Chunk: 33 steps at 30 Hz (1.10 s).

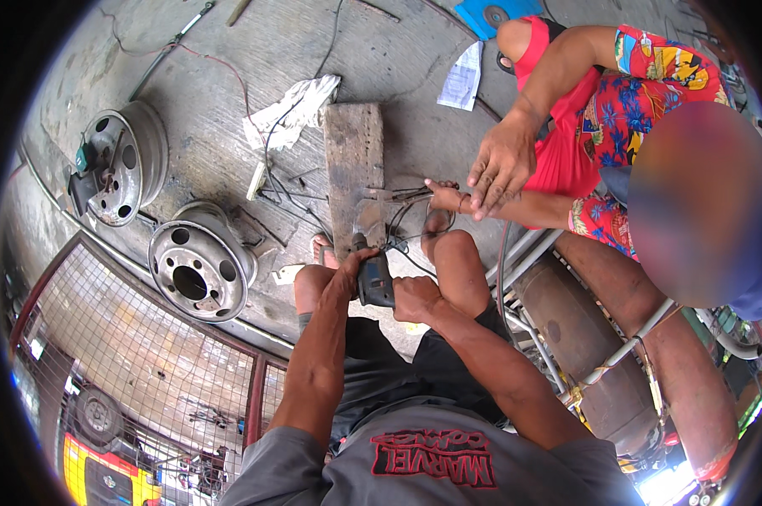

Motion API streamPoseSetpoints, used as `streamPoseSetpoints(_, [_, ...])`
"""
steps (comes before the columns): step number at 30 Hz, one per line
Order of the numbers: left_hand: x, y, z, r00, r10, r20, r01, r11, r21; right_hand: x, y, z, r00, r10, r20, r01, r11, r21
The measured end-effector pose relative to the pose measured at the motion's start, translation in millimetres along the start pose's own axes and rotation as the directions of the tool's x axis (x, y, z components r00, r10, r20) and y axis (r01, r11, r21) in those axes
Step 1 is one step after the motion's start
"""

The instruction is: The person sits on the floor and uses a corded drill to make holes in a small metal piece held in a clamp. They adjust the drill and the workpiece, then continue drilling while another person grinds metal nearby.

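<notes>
Both of my hands are closed on a dark power drill (pixel 376 282). My right hand (pixel 416 298) wraps round its rear grip, and my left hand (pixel 352 266) holds its front, near the chuck. The drill points away from me, at a small flat metal piece (pixel 369 216) on a worn wooden block (pixel 353 139). Whether the bit touches the metal is too small to tell. From the right, a co-worker's hand (pixel 448 196) holds a thin metal tool (pixel 402 194) reaching to the metal piece. The co-worker's other hand (pixel 503 164) hovers above, fingers spread.
Steel wheel rims (pixel 197 271) stand to the left beside a wire mesh panel (pixel 145 337). A white rag (pixel 292 110) and cables lie beyond the block. Gas cylinders (pixel 579 325) with a metal frame stand at the right. The co-worker crouches close by, at far right.
</notes>
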<state>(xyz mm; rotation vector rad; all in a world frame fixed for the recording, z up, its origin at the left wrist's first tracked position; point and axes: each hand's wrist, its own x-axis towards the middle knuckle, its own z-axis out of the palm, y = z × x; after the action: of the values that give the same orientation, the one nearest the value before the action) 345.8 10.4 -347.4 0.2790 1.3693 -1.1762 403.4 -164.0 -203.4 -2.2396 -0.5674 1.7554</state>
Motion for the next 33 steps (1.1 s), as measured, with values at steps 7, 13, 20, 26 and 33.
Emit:
streamPoseSetpoints(7, [6.1, -4.6, 2.0, 0.991, 0.134, 0.016, -0.135, 0.991, 0.023, 1.4, 3.7, -4.1, 0.999, -0.016, 0.033, 0.016, 1.000, -0.010])
streamPoseSetpoints(13, [11.8, -6.4, -2.3, 0.991, 0.135, 0.015, -0.136, 0.990, 0.031, 0.7, 3.8, -2.9, 1.000, -0.015, 0.025, 0.015, 1.000, -0.004])
streamPoseSetpoints(20, [-1.1, -0.8, 6.3, 0.999, 0.034, -0.029, -0.033, 0.999, 0.038, -1.2, 5.0, -6.0, 0.999, 0.001, 0.042, -0.001, 1.000, -0.006])
streamPoseSetpoints(26, [0.0, -3.5, 7.9, 0.990, 0.138, -0.025, -0.136, 0.987, 0.081, -0.7, 6.6, -6.6, 0.998, 0.005, 0.067, -0.004, 1.000, -0.017])
streamPoseSetpoints(33, [3.0, -3.0, 9.0, 0.987, 0.162, 0.000, -0.162, 0.985, 0.054, -0.3, 7.6, -9.4, 0.998, 0.010, 0.063, -0.009, 1.000, -0.019])
